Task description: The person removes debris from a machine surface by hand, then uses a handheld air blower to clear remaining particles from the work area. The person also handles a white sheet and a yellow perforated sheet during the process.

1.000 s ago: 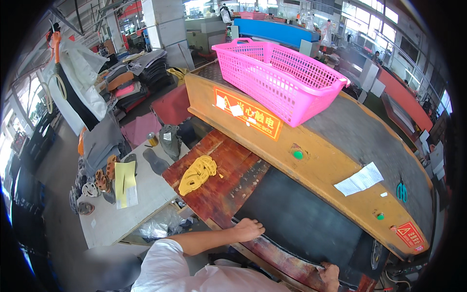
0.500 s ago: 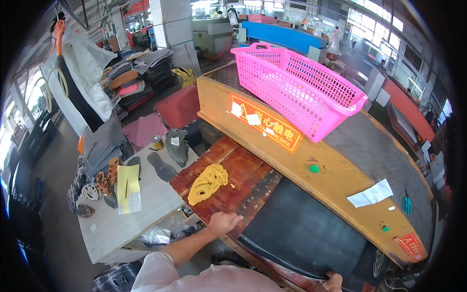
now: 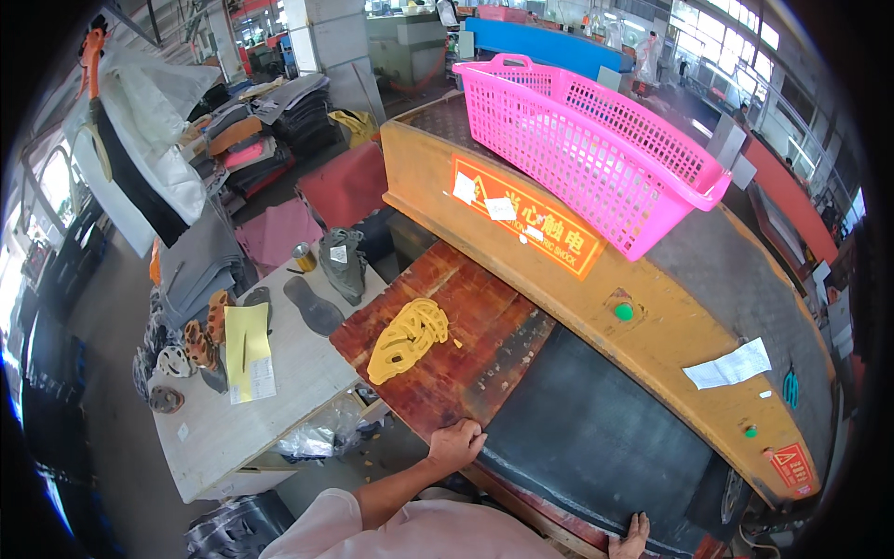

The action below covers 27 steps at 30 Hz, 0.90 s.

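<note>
Presently, the left hand (image 3: 456, 443) curls at the flat, black, rectangular sheet's near-left corner, grip undeterminable; the right hand (image 3: 630, 539) rests unclenched, fingers extended, along the sheet (image 3: 596, 429)'s near edge.

Three laden surfaces caught my eye, twelve being straight ahead.
The red-brown board (image 3: 475, 303) carried a yellow cut-out piece (image 3: 410, 337) toward ten o'clock, a black sheet (image 3: 596, 429) toward four. On the pale table (image 3: 205, 443), off at nine, lay yellow paper (image 3: 244, 345), a dark sole (image 3: 312, 306) and gray shoe (image 3: 343, 268) toward one. The machine's dark top (image 3: 736, 289) held a pink basket (image 3: 577, 168) toward eleven, teal scissors (image 3: 791, 386) toward four.
</note>
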Tool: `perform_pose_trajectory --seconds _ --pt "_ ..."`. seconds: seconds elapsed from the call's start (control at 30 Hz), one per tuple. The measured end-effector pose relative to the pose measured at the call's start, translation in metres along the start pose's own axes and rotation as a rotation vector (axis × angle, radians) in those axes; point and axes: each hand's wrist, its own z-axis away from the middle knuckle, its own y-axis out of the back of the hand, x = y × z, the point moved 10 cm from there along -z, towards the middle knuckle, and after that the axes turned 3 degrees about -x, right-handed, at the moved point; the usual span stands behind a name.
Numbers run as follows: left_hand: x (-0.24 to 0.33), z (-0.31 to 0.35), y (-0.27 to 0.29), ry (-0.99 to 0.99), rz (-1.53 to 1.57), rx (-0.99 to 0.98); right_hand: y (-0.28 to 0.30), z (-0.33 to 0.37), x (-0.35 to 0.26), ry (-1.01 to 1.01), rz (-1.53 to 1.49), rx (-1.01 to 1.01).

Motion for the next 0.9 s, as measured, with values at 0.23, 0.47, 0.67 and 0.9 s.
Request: perform_pose_trajectory --seconds 0.23,0.47,0.67,0.9 --pt "-0.002 -0.003 -0.011 0.014 -0.084 -0.097 -0.004 0.002 -0.005 0.016 0.297 0.138" --pt "0.003 -0.005 -0.004 -0.028 -0.105 -0.049 -0.008 0.010 -0.040 0.363 0.893 0.419" --pt "0.005 -0.006 -0.002 -0.065 -0.154 -0.009 -0.004 -0.008 -0.010 -0.044 0.009 -0.055" --pt "0.001 -0.009 -0.001 -0.048 -0.085 -0.033 -0.007 -0.013 -0.013 -0.008 0.060 -0.049"
